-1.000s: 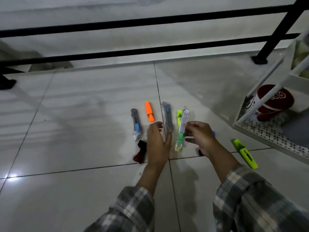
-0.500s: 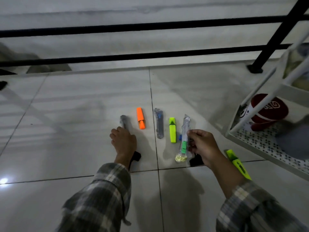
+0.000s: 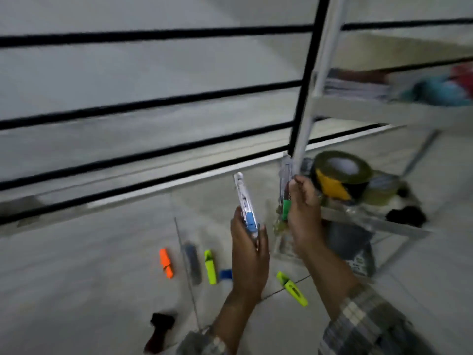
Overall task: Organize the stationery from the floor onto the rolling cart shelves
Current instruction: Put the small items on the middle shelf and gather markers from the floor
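While tape rolls (image 3: 341,175) are held on the rolling cart (image 3: 378,221) shelf, a blue-capped packaged pen (image 3: 247,210) is clenched in the left hand (image 3: 252,254) and a green-capped packaged pen (image 3: 284,198) in the right hand (image 3: 304,213), above highlighters (image 3: 210,267) left on the floor (image 3: 89,278).

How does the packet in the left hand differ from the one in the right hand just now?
The left hand holds a clear packet with a blue item, tilted with its top leaning left, away from the cart. The right hand holds a clear packet with a green item, nearer upright and close against the cart's white post. The blue one shows in full; fingers partly hide the green one. Both are long, transparent, and lifted off the floor.
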